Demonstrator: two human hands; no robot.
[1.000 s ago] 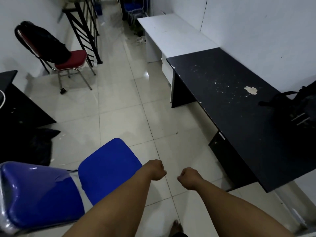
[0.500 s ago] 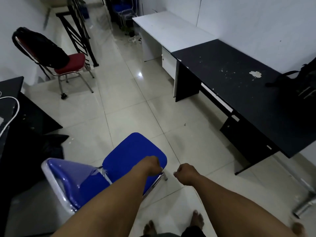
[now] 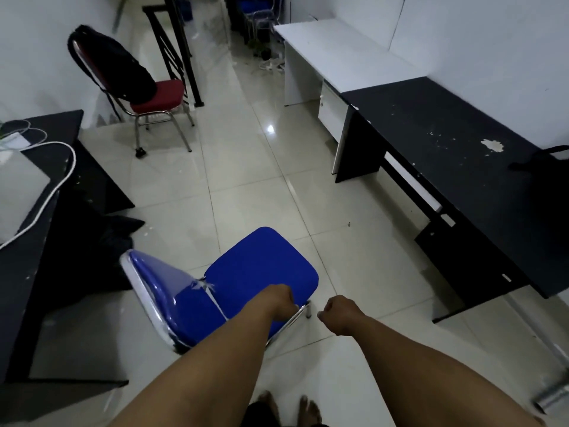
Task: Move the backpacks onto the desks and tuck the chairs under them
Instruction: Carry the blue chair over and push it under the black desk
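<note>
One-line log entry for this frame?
left hand: at blue chair edge, grip unclear | right hand: fisted, empty | backpack: on red chair

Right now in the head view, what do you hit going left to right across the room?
Black desk with white cable → red chair with a black backpack on its back → blue chair with the left hand at its seat edge → right hand, fisted, apart from it → white desk → black desk → black backpack at the frame edge.
</note>
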